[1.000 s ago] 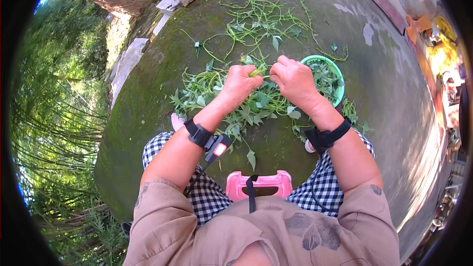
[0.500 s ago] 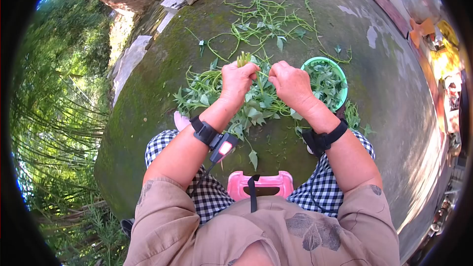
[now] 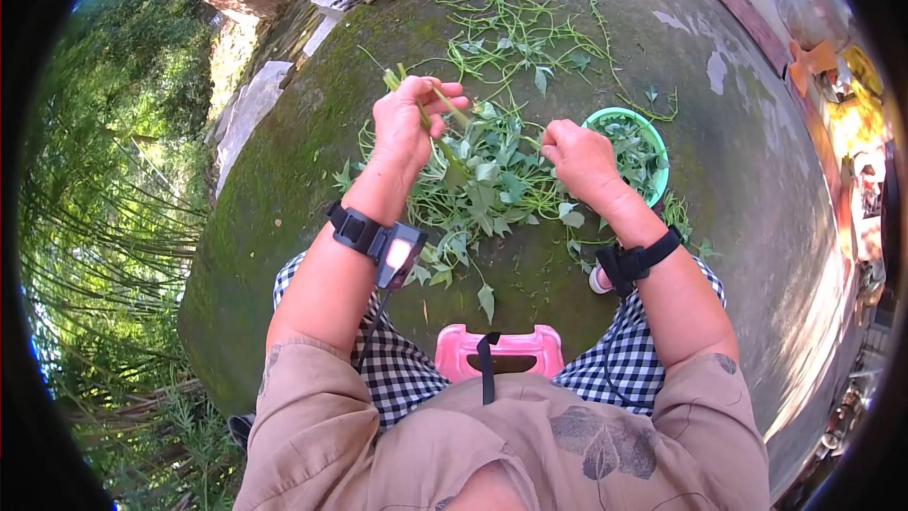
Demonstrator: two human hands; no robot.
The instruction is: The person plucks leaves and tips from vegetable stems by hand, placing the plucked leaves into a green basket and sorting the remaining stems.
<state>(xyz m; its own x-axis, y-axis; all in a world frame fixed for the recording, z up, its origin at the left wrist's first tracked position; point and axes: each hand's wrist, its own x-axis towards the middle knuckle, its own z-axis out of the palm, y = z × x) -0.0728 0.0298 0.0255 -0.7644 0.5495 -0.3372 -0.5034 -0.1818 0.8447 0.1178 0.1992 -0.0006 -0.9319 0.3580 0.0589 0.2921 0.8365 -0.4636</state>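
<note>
My left hand (image 3: 407,118) holds a small bundle of green stems (image 3: 392,79), whose cut ends stick out above the fingers and whose leaves hang over the pile. To the right, my right hand (image 3: 573,153) is pinched, with a thin stem (image 3: 532,142) showing at its fingertips. Below and between the hands lies a heap of leafy green vines (image 3: 492,194) on the ground. A light green round basket (image 3: 665,170) with leaves in it stands just beyond my right hand.
Bare long stems (image 3: 511,24) lie on the mossy ground (image 3: 284,255) ahead. A pink stool (image 3: 454,352) is between my knees. Stone slabs (image 3: 253,114) line the left edge, with greenery beyond. An orange object (image 3: 811,64) and clutter are at the right.
My left hand has moved left and up with the stems, away from my right hand. My right hand has shifted slightly right and down. The two hands are now farther apart.
</note>
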